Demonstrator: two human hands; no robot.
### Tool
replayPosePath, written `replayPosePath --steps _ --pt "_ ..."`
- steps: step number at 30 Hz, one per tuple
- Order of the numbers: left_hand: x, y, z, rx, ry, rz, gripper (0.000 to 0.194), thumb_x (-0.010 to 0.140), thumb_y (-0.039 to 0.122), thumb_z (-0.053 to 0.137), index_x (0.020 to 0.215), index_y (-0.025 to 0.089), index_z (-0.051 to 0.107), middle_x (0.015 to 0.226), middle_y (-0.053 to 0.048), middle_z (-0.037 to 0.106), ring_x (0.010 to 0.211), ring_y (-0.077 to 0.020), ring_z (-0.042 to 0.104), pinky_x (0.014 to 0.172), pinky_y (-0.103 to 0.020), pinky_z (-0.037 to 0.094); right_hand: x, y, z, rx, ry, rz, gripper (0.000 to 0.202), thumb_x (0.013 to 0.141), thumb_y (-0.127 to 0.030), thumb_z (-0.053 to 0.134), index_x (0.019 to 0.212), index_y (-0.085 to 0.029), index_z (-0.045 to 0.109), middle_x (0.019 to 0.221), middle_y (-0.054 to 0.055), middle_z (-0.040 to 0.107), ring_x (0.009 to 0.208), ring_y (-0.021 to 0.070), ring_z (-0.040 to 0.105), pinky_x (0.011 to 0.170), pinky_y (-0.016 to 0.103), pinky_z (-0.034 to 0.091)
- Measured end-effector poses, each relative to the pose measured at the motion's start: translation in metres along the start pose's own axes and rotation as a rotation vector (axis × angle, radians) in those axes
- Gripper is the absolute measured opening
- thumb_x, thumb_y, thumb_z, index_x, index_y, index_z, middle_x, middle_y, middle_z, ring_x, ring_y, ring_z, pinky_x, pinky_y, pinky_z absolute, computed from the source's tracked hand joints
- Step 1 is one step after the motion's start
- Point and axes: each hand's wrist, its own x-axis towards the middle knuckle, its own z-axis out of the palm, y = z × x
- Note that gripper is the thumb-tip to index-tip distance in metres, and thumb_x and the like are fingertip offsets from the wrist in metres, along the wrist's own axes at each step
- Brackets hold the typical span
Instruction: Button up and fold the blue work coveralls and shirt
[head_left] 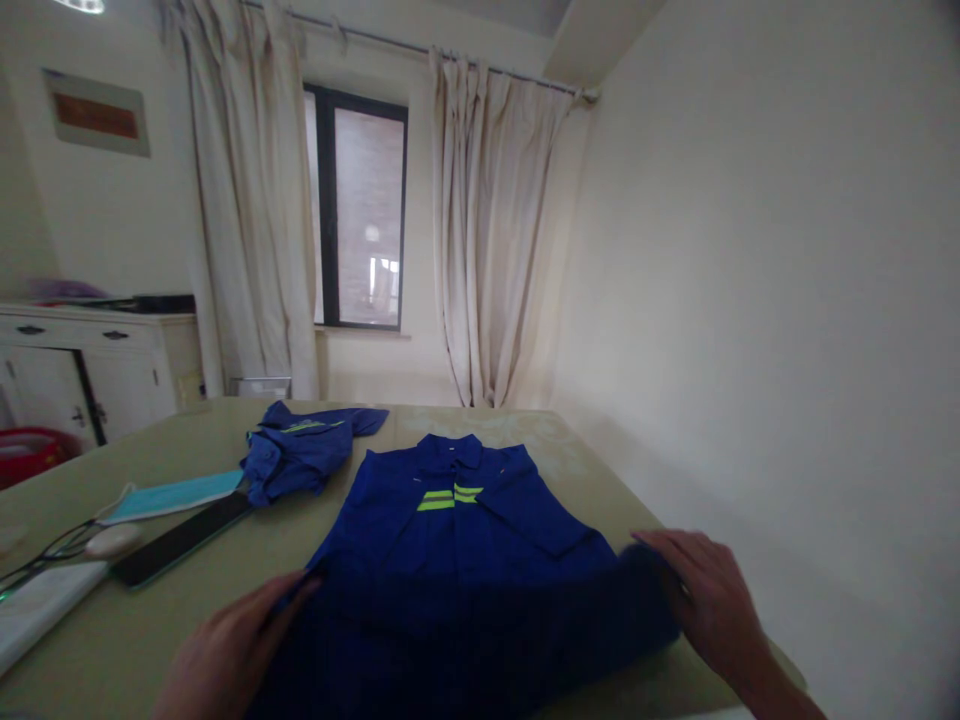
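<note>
A dark blue work jacket (pixel 442 540) with yellow-green reflective strips lies front up on the table, its collar towards the window. Its near part is lifted off the tabletop and looks dark and slightly blurred. My left hand (pixel 240 640) pinches the jacket's left edge between thumb and fingers. At the right edge, my right hand (pixel 701 590) grips the raised cloth, fingers closed over it. Beyond my left hand, a second blue garment (pixel 300 455) with similar strips lies crumpled.
The pale green table (pixel 600 480) runs close to the right wall. On its left lie a black phone (pixel 184 540), a light blue face mask (pixel 176 497), a white computer mouse (pixel 114 541), glasses (pixel 67 545) and a white flat object (pixel 45 610). A white cabinet (pixel 127 370) stands behind.
</note>
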Motion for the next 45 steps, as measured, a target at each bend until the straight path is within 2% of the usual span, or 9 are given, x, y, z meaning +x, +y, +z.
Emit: replayPosePath --steps 5,8,14,20,24,30,34,40,45 --pt "0.151 0.051 -0.003 -0.031 0.007 -0.335 0.055 0.098 0.055 0.034 0.121 0.02 0.069 0.088 -0.011 0.079 0.094 -0.0343 0.074 0.084 -0.043 0.056 0.165 -0.006 0.067 0.12 -0.149 0.304 0.039 0.099 -0.029 0.037 0.114 -0.018 0.071 0.103 0.012 0.072 0.096 0.027 0.067 0.09 0.041 0.049" --pt "0.193 0.053 0.011 -0.181 0.149 -0.305 0.062 0.097 0.052 0.038 0.146 0.014 0.046 0.13 -0.017 0.068 0.1 -0.0282 0.073 0.093 -0.04 0.053 0.208 -0.014 0.108 0.21 0.006 0.497 0.047 0.096 -0.027 0.042 0.14 -0.014 0.054 0.133 0.018 0.06 0.118 0.0305 0.06 0.101 0.047 0.047" --pt "0.137 0.005 0.066 0.023 -0.059 -0.076 0.072 0.091 0.055 0.038 0.146 0.007 0.042 0.143 -0.021 0.056 0.128 -0.0336 0.058 0.109 -0.048 0.044 0.157 -0.073 0.14 0.401 -0.288 0.196 0.053 0.101 -0.045 0.042 0.146 -0.018 0.049 0.15 0.016 0.049 0.14 0.0295 0.044 0.117 0.048 0.035" --pt "0.067 -0.017 0.081 0.11 -0.17 -0.033 0.055 0.094 0.041 0.032 0.131 0.01 0.059 0.124 -0.018 0.068 0.116 -0.0314 0.066 0.106 -0.05 0.048 0.085 -0.135 0.135 0.503 -0.677 -0.222 0.067 0.094 -0.059 0.059 0.153 -0.029 0.044 0.156 0.008 0.047 0.138 0.0298 0.047 0.116 0.045 0.035" --pt "0.056 -0.007 0.095 -0.047 -0.283 0.159 0.045 0.092 0.042 0.044 0.13 0.029 0.064 0.116 -0.009 0.074 0.101 -0.0265 0.074 0.089 -0.043 0.06 0.089 -0.105 0.154 0.372 -0.672 -0.244 0.034 0.1 -0.02 0.046 0.125 -0.027 0.068 0.126 0.005 0.071 0.118 0.0233 0.061 0.105 0.041 0.042" --pt "0.058 0.029 0.125 -0.149 -0.433 0.435 0.04 0.088 0.059 0.056 0.12 0.041 0.071 0.095 -0.004 0.08 0.088 -0.027 0.074 0.076 -0.044 0.06 0.111 -0.007 0.162 0.075 -0.562 0.111 0.051 0.085 -0.002 0.04 0.121 -0.019 0.072 0.14 0.014 0.062 0.128 0.0291 0.056 0.108 0.05 0.041" --pt "0.058 0.048 0.117 -0.257 -0.543 0.525 0.042 0.095 0.064 0.041 0.115 0.044 0.072 0.09 0.002 0.079 0.074 -0.0176 0.074 0.064 -0.029 0.06 0.113 -0.04 0.144 0.22 -0.545 0.181 0.045 0.097 -0.018 0.04 0.133 -0.02 0.066 0.142 0.013 0.06 0.13 0.0272 0.055 0.113 0.046 0.039" --pt "0.127 0.023 0.095 0.148 -0.175 0.078 0.048 0.092 0.042 0.044 0.133 0.025 0.063 0.141 -0.012 0.062 0.132 -0.0327 0.056 0.116 -0.056 0.037 0.102 -0.157 0.136 0.502 -0.764 0.102 0.078 0.089 -0.075 0.052 0.155 -0.036 0.038 0.165 0.011 0.028 0.15 0.0393 0.028 0.119 0.06 0.026" --pt "0.147 -0.009 0.09 0.435 0.158 -0.186 0.072 0.09 0.05 0.044 0.149 0.008 0.045 0.161 -0.024 0.033 0.146 -0.0427 0.033 0.118 -0.069 0.015 0.096 -0.153 0.162 0.479 -0.799 0.124 0.062 0.097 -0.067 0.045 0.153 -0.041 0.041 0.165 0.009 0.031 0.152 0.036 0.023 0.12 0.066 0.015"
